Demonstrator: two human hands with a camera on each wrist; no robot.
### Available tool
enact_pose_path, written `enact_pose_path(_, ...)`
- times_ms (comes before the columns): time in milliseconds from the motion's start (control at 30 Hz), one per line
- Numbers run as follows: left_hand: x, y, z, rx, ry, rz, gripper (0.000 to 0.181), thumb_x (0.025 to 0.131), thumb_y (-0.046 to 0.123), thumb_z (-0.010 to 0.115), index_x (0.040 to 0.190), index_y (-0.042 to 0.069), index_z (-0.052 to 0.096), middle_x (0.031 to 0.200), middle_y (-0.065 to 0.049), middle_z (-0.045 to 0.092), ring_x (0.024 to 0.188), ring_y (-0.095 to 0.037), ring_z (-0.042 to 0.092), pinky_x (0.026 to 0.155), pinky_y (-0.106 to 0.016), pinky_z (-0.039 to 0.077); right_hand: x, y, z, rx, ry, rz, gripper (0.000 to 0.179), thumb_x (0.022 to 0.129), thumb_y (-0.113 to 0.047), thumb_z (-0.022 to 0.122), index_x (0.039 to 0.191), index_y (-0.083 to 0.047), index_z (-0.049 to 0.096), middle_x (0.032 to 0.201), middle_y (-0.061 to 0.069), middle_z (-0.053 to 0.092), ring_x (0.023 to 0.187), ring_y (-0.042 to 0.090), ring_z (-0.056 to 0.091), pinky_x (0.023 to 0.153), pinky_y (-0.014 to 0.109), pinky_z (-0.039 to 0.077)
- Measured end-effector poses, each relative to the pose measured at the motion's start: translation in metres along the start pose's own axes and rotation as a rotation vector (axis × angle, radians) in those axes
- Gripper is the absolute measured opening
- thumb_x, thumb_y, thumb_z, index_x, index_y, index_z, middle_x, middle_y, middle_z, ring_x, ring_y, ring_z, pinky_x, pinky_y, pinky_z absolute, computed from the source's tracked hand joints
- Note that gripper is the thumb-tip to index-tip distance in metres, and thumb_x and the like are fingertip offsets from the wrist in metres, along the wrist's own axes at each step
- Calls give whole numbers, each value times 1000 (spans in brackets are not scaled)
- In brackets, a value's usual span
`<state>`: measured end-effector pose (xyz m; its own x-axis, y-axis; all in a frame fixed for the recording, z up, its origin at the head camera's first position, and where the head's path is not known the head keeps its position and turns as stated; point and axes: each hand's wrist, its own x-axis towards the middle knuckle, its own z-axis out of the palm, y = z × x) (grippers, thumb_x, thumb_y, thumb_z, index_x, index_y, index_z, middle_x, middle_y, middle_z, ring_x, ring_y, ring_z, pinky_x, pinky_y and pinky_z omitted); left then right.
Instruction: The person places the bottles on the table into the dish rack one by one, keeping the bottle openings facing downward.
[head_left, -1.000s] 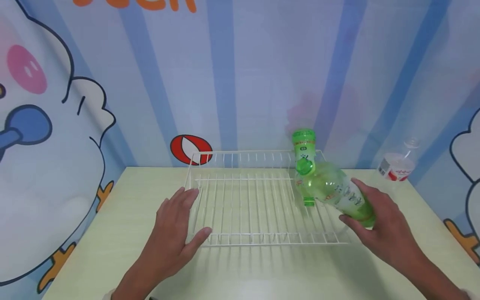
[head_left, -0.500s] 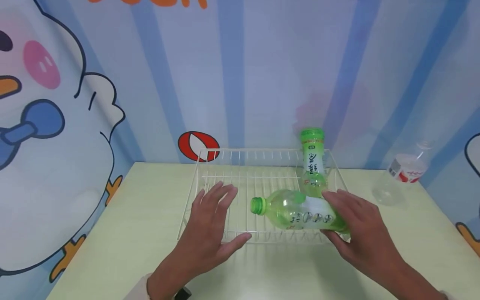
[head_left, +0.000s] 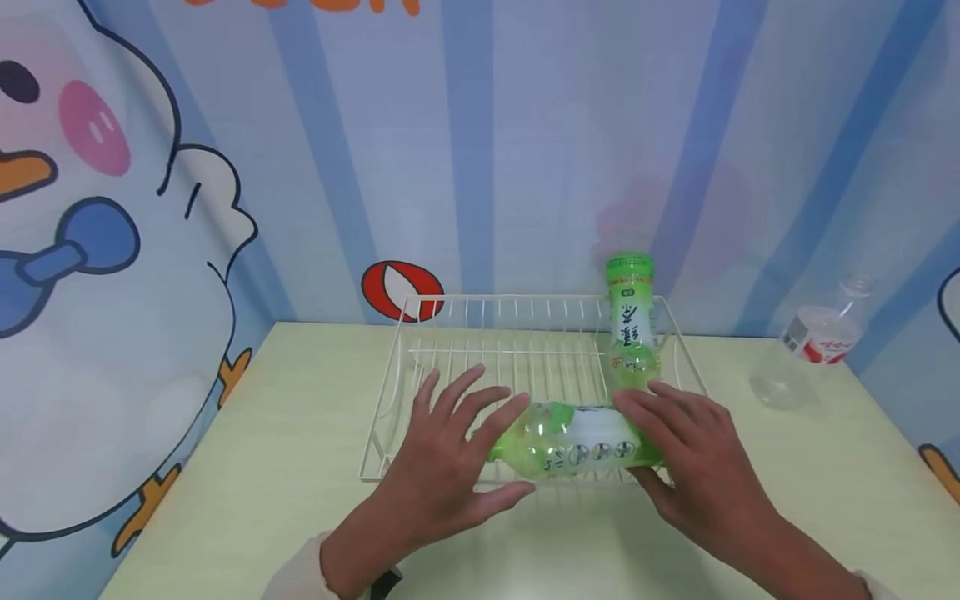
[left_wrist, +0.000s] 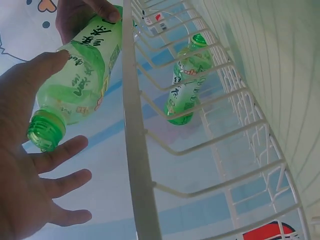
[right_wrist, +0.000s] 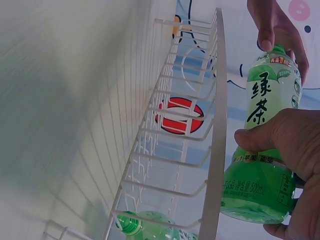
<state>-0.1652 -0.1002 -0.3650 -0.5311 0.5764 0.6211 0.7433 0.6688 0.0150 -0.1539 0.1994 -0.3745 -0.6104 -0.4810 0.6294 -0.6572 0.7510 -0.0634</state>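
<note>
In the head view my right hand (head_left: 697, 467) grips a green tea bottle (head_left: 592, 437) around its base end. The bottle lies sideways above the front of a white wire rack (head_left: 525, 297), its green neck pointing left. My left hand (head_left: 450, 467) is spread around the neck end, fingers fairly straight. The left wrist view has its thumb along the bottle's shoulder and the other fingers apart beside the green neck (left_wrist: 46, 131). A second green tea bottle (head_left: 632, 321) lies inside the rack at its right end, its lower part hidden behind my right hand.
A clear bottle (head_left: 782, 379) with a white and red label stands at the right rear of the pale table (head_left: 247, 467). Behind the table rises a blue striped backdrop (head_left: 555, 150) with cartoon drawings.
The bottle in my right hand has swung from a slanted pose to lying sideways and moved left and toward me. My left hand has moved right, to its neck end.
</note>
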Motion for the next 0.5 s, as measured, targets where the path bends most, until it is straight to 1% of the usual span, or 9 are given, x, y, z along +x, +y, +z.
enact_pose_path(200, -2, 2, 5, -23, 1, 1, 81, 73, 54, 82, 140, 18, 54, 125, -2, 61, 136, -31, 43, 106, -71, 27, 2, -4, 6, -3, -3, -24, 91, 55, -6, 93, 139, -10, 55, 134, 9, 59, 125, 38, 49, 96, 54, 36)
enact_pose_path(367, -3, 2, 6, 13, -11, 13, 81, 72, 58, 82, 138, 19, 56, 121, -2, 63, 134, -32, 45, 106, -71, 27, 5, -10, 9, -6, -16, -31, 93, 56, -4, 93, 140, -11, 54, 135, 9, 58, 126, 38, 48, 98, 55, 34)
enact_pose_path(500, -4, 1, 6, 43, -19, 8, 80, 71, 60, 81, 136, 20, 57, 119, -2, 64, 134, -33, 45, 106, -71, 26, 8, -14, 11, -14, -20, -40, 93, 56, -4, 93, 140, -10, 54, 136, 9, 57, 126, 38, 47, 99, 55, 33)
